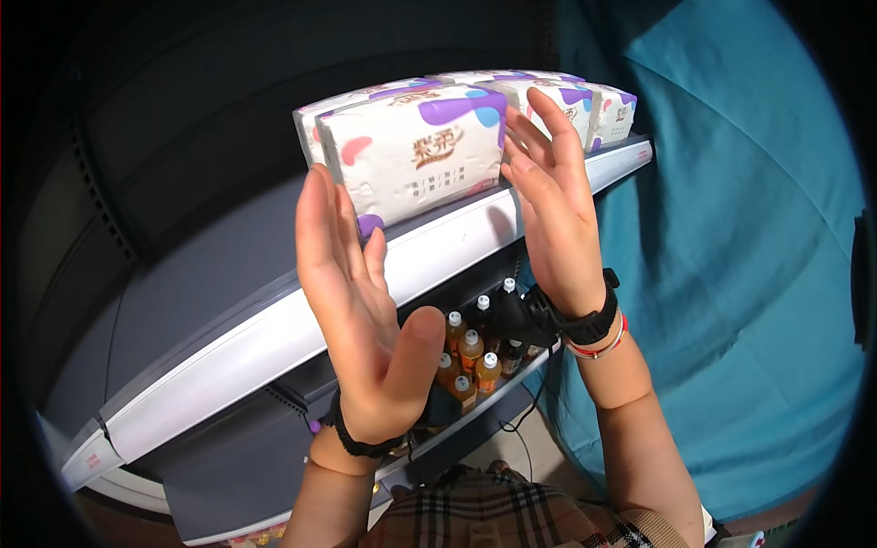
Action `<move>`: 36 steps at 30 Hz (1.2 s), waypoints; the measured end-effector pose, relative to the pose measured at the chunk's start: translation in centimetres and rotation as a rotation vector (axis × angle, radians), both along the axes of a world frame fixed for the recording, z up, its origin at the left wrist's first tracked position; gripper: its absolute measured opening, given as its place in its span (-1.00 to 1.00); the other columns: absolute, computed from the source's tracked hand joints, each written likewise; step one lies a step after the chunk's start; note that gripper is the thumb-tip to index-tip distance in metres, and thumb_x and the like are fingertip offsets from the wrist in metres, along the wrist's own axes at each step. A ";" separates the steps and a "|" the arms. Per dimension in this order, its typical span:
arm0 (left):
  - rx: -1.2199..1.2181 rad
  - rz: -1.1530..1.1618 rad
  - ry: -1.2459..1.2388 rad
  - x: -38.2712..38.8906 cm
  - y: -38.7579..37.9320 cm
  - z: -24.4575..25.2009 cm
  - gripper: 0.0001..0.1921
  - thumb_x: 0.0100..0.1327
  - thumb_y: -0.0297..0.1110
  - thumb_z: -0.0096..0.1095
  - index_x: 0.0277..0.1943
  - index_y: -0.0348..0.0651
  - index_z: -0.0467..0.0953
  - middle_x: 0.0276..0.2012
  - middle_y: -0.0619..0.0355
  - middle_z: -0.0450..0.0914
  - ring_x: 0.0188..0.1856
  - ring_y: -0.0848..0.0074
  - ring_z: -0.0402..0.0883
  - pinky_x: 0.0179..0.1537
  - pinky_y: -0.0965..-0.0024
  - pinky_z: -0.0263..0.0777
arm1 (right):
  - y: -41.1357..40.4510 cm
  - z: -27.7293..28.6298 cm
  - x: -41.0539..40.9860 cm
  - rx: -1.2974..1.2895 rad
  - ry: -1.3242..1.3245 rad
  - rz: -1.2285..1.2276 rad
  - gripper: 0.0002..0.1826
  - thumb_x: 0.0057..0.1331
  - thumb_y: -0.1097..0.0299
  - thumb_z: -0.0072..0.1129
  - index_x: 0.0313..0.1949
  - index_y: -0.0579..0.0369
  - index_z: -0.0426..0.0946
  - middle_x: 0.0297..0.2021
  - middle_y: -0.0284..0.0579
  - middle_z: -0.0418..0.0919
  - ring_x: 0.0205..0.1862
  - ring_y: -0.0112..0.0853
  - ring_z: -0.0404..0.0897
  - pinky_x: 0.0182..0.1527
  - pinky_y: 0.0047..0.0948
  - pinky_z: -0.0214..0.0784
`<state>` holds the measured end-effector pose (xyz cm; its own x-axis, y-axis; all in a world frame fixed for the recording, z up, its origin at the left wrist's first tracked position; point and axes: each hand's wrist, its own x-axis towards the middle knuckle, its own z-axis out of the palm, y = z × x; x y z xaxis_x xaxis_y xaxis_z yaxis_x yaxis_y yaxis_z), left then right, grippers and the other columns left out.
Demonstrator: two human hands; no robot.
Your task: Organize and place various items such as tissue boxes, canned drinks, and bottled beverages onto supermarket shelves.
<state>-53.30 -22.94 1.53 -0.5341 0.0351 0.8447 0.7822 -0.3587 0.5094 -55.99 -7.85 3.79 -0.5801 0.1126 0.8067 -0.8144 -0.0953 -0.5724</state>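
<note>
A white tissue pack (421, 147) with purple, blue and pink patches stands on its long edge at the front of a dark grey shelf (219, 253). My left hand (356, 308) is at the pack's left end, fingers extended and thumb apart. By its right end is my right hand (558, 198), palm turned inward and fingers spread. Whether any fingertip touches the pack is hard to tell. Similar tissue packs (613, 116) stand in a row to the right, and more are partly hidden behind the front ones. Both wrists wear black straps.
A white price rail (226, 363) runs along the shelf's front edge. On a lower shelf stand several bottles (473, 353) with white caps, some holding orange drink. A teal cloth (726, 274) hangs at the right. Black cables (531, 418) dangle below my right wrist.
</note>
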 end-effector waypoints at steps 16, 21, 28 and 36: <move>-0.052 0.087 0.180 0.8 -0.6 -3.4 -0.39 0.21 -0.18 0.01 0.23 -0.32 0.06 0.29 -0.17 0.01 0.27 0.05 0.16 0.14 0.26 0.18 | -1.0 -4.9 4.5 0.055 -0.069 -0.259 -0.39 0.19 0.38 0.04 0.21 0.12 0.08 0.13 -0.12 0.19 0.17 -0.33 0.19 0.15 -0.28 0.06; -0.126 -0.184 0.100 1.8 0.8 -8.1 -0.56 0.20 -0.34 -0.11 0.12 -0.35 0.21 0.24 -0.23 0.09 0.16 0.06 0.32 0.07 0.30 0.26 | -0.8 -10.4 10.1 0.247 -0.136 -0.552 -0.47 0.21 0.46 -0.01 0.17 0.15 0.13 0.10 -0.14 0.26 0.12 -0.42 0.29 0.05 -0.44 0.17; -0.369 -0.555 -0.317 3.2 5.6 -17.4 -0.74 0.29 -0.49 -0.13 0.01 -0.38 0.35 0.06 -0.01 0.38 0.04 0.37 0.43 0.07 0.39 0.27 | 0.5 -19.5 18.2 0.016 -0.422 -0.846 -0.54 0.16 0.55 0.00 0.09 0.16 0.26 -0.04 -0.14 0.38 -0.08 -0.44 0.45 -0.05 -0.44 0.32; -0.869 -0.945 -0.388 9.9 11.4 -24.1 -0.71 0.27 -0.55 -0.14 0.05 -0.43 0.29 -0.01 -0.01 0.41 0.03 0.40 0.42 0.08 0.44 0.22 | 3.7 -26.5 31.9 -0.344 -0.594 -1.395 -0.61 0.16 0.52 -0.05 0.03 0.15 0.30 -0.14 -0.10 0.44 -0.21 -0.50 0.47 -0.17 -0.50 0.36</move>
<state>-43.42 -11.52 -22.56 -0.2058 0.9653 0.1607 0.1693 -0.1266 0.9774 -24.06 -4.18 -22.72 -0.0773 0.9407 0.3302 -0.0388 0.3281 -0.9438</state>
